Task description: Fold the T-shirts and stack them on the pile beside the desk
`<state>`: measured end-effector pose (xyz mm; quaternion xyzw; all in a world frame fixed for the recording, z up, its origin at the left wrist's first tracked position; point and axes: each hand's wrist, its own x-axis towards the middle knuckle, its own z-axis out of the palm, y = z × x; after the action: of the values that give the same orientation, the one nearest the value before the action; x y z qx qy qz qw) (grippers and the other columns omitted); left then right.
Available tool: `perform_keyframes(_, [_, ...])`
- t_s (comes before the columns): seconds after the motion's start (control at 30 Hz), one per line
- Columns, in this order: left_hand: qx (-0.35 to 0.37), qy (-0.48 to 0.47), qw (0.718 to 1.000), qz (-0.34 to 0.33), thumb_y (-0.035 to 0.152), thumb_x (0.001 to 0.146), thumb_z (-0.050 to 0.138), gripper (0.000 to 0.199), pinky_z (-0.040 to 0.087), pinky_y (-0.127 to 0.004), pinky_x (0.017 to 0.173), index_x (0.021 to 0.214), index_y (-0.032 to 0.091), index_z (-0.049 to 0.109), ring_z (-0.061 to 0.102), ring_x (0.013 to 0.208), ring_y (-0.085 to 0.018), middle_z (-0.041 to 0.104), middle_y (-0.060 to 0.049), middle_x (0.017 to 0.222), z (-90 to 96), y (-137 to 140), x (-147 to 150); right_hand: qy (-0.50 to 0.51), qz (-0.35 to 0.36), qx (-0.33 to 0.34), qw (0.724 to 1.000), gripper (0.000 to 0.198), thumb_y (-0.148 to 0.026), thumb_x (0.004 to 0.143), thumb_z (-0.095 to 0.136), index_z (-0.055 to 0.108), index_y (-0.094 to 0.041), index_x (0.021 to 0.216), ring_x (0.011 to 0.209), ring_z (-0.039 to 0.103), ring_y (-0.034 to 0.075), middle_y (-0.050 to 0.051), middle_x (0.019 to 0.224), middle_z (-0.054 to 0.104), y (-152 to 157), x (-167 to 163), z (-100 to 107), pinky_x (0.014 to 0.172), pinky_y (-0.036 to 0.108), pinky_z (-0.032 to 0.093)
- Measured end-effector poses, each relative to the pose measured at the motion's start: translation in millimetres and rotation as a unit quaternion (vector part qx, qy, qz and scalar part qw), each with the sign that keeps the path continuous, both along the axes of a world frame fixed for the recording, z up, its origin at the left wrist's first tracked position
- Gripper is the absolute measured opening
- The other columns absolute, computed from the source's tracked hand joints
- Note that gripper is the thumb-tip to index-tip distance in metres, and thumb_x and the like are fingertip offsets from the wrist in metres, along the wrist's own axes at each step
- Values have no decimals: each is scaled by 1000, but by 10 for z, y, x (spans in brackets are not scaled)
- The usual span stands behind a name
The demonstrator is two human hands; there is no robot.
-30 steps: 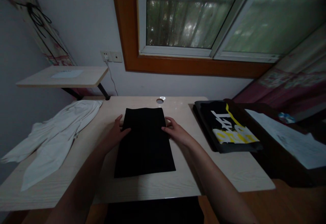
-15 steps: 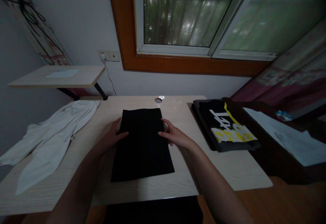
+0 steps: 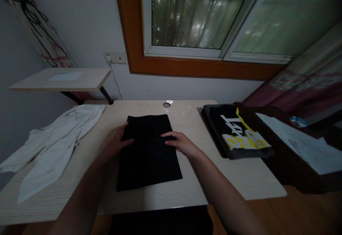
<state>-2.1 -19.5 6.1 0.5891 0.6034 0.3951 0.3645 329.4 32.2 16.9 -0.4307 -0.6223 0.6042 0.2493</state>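
A flat black rectangle (image 3: pixel 149 156), which looks like folded cloth, lies on the pale wooden table (image 3: pixel 213 185) in front of me. At its left edge rests my left hand (image 3: pixel 121 142), thumb over the black surface and fingers apart along the side. My right hand (image 3: pixel 183 144) reaches over the right edge, with thumb and forefinger spread on top of the black piece. Its other fingers are partly hidden. Neither hand lifts the piece.
Crumpled white cloth (image 3: pixel 61 131) covers the table's left side, below a raised shelf (image 3: pixel 32 81). On the right lies a stack of dark folded clothes (image 3: pixel 237 131) with a white and yellow print. Beyond it is a pale sheet (image 3: pixel 299 142). The wall and window (image 3: pixel 197 17) stand behind.
My right hand has shifted left, its forefinger now further in over the black piece. The piece's upper edge has moved slightly left. My left hand has hardly moved.
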Motion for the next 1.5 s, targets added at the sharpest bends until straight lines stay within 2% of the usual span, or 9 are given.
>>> perform_keyframes(0.23, [-36, -177, 983, 16, 39, 76, 80, 91, 45, -50, 114, 155, 28, 36, 51, 138, -35, 45, -13, 157, 124, -21, 62, 80, -15, -38, 996, 45, -35, 79, 77, 73, -21, 121, 41, 24, 4, -9, 52, 43, 38, 58, -22, 40, 20, 13])
perform_keyframes(0.43, [-43, -141, 989, 32, 41, 75, 81, 87, 39, -51, 117, 151, 29, 43, 46, 142, -35, 43, -10, 159, 164, -26, 95, 138, -2, -97, 986, 59, -37, 79, 79, 66, -21, 134, 43, 21, 3, -11, 52, 36, 18, 56, 66, 42, 21, 11])
perform_keyframes(0.77, [4, -212, 977, 34, 28, 70, 84, 91, 43, -50, 112, 151, 25, 43, 60, 127, -30, 62, -12, 139, 239, 295, 104, 206, -108, -93, 968, 47, -37, 74, 80, 75, -15, 116, 41, 18, 3, -11, 46, 36, 264, -31, 269, 41, 23, 8])
perform_keyframes(0.9, [36, -206, 978, -1, 28, 69, 85, 97, 51, -47, 102, 154, 21, 37, 69, 107, -27, 71, -10, 116, 537, 646, 68, 187, -130, -16, 974, 42, -41, 75, 78, 77, -17, 110, 43, 23, 4, -1, 66, 63, 506, -87, 553, 41, 25, 12])
perform_keyframes(1.0, [121, -173, 977, -5, 30, 69, 84, 98, 54, -41, 98, 154, 19, 37, 69, 104, -24, 71, -8, 112, 810, 837, 75, 188, -152, 88, 966, 39, -46, 82, 72, 78, -20, 110, 46, 31, 6, 2, 76, 68, 629, -68, 719, 44, 25, 20])
perform_keyframes(1.17, [207, -54, 977, 6, 31, 75, 77, 90, 46, -41, 109, 155, 21, 36, 56, 129, -27, 55, -12, 144, 834, 688, 107, 143, -99, 183, 968, 33, -47, 88, 67, 80, -24, 107, 70, 55, 16, 1, 67, 61, 548, 146, 623, 64, 29, 41])
perform_keyframes(1.3, [98, 94, 990, -46, 34, 79, 74, 84, 49, -47, 104, 154, 28, 39, 59, 121, -29, 55, -12, 144, 413, 285, 15, 66, -16, 118, 991, 33, -48, 88, 67, 80, -23, 105, 75, 55, 16, 4, 88, 67, 306, 411, 279, 68, 30, 42])
perform_keyframes(1.4, [-42, 52, 988, -138, 32, 81, 72, 96, 54, -44, 93, 161, 29, 20, 66, 107, -27, 65, -11, 128, 182, -4, -67, -19, 86, 77, 993, 39, -50, 89, 66, 76, -22, 115, 79, 55, 16, 4, 92, 67, 122, 597, 145, 69, 29, 41])
perform_keyframes(1.5, [-134, -17, 969, -206, 33, 85, 71, 104, 55, -42, 92, 163, 31, 2, 68, 109, -27, 68, -10, 122, 171, -235, -81, -55, 121, 66, 989, 55, -48, 92, 65, 58, -25, 141, 73, 52, 14, -1, 81, 61, -21, 708, 166, 66, 27, 39])
